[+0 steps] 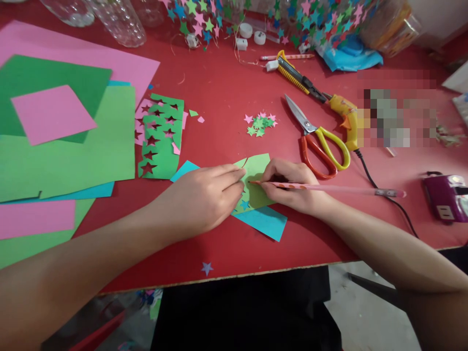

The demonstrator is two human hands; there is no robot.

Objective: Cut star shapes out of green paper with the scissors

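My right hand (pixel 290 187) is closed around a pink pencil (pixel 329 187), its tip touching a light green sheet (pixel 259 170). Flat on the left part of that sheet lies my left hand (pixel 214 195), fingers stretched out and close together. Star-shaped cutouts show in the sheet beside its fingertips, with blue visible through one. Beneath the sheet and my left hand, blue paper (pixel 265 223) sticks out on both sides. A small pile of green and pink stars (pixel 261 124) lies beyond my hands.
Scissors (pixel 309 127), a yellow glue gun (pixel 347 117) with a black cord and a cutter (pixel 296 75) lie at right. Punched green paper (pixel 163 127) and stacked coloured sheets (pixel 109 117) are at left. Plastic bottles (pixel 119 22) stand behind; a purple device (pixel 446 196) sits far right.
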